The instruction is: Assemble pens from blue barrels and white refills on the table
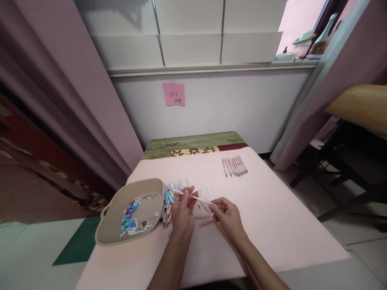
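My left hand (184, 212) and my right hand (227, 215) are together over the pink table cover (272, 217). Between them they hold a thin white pen refill (198, 198), the right fingers pinching its near end and the left fingers around the far end. A second white stick (208, 192) lies on the cover just behind them. A pile of loose pen barrels (169, 197), blue and orange, lies beside my left hand. Further back a row of assembled pens (235, 166) is lined up side by side.
A beige tray (121, 237) with small blue and brown caps and white bits stands at the table's left edge. A pink note (173, 94) hangs on the wall behind. Purple curtains flank the table; a chair and wooden desk (359, 106) stand to the right.
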`<state>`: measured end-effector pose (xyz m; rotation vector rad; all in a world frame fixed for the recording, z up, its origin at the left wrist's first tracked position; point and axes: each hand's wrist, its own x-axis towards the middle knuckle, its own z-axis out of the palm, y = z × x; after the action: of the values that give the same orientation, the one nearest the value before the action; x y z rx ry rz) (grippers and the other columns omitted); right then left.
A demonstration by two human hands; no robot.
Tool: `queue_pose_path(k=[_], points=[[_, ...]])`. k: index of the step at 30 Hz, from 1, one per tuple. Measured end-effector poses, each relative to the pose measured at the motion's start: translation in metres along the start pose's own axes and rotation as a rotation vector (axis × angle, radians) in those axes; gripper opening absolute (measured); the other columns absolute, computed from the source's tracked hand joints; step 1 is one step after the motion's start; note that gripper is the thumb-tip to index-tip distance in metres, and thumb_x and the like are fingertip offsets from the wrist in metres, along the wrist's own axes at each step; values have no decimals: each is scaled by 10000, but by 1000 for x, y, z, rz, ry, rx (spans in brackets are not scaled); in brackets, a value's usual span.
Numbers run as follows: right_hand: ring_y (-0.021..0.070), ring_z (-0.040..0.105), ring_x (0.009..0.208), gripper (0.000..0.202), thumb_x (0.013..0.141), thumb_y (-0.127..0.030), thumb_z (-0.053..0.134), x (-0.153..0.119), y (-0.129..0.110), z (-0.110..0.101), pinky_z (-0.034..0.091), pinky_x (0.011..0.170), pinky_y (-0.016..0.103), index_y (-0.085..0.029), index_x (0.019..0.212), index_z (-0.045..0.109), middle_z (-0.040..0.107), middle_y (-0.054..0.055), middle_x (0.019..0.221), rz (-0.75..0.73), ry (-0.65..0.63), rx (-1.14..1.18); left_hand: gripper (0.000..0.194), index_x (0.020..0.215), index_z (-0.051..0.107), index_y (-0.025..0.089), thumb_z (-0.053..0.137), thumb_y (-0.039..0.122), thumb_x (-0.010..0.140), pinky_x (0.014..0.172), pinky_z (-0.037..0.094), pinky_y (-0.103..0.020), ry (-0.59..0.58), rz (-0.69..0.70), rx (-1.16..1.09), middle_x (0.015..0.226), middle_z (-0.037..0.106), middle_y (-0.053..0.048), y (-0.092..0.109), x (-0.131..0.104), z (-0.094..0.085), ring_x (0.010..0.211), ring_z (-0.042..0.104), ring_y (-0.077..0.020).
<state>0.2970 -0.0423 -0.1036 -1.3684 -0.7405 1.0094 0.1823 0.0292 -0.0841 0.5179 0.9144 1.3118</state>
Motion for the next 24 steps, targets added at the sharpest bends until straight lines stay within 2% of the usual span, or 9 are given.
queue_pose_path(k=[4,7,12,15,17,20,24], points=[[138,510,531,232,709,-402,679,5,1,-11,385,533,240,-206,832,664,547,-40,553,-130,164,-350,324,897,626,150,719,380,689,667,518,-268,-50,168,363,834,708,-50,5,8,-11,731,670,-157],[157,539,541,195,739,-396,631,5,-5,-15,395,545,247,-229,833,666,586,-33,562,-150,159,-515,268,866,623,157,652,394,744,683,494,-263,-77,313,633,758,697,-29,7,7,-19,727,653,-162],[157,559,559,218,788,-441,571,2,-18,-20,367,537,238,-241,725,631,627,-25,591,-178,221,-726,223,802,585,193,550,413,814,661,445,-247,-39,530,1006,727,685,-13,16,4,-23,708,635,-166],[148,565,568,271,821,-470,533,4,-18,-18,350,540,229,-236,718,624,640,-18,613,-200,286,-804,228,883,580,204,523,418,828,620,418,-252,-32,544,1177,676,672,-5,18,3,-22,663,631,-176],[142,572,582,287,848,-468,503,7,-13,-14,346,551,228,-228,753,628,664,-1,673,-246,326,-865,253,956,566,204,515,422,837,622,411,-261,-73,518,1277,678,678,-10,15,1,-21,668,640,-187],[132,578,600,283,883,-427,472,8,-1,-6,330,556,230,-210,787,624,682,26,771,-386,348,-994,232,941,552,196,495,406,859,619,397,-272,-151,466,1452,696,683,-32,7,-4,-21,695,652,-205],[130,569,595,247,895,-371,476,0,9,-4,311,570,243,-210,763,610,654,7,719,-584,336,-1109,193,917,548,177,452,342,890,581,368,-285,-173,421,1742,752,693,-77,-2,-9,-19,718,665,-231]])
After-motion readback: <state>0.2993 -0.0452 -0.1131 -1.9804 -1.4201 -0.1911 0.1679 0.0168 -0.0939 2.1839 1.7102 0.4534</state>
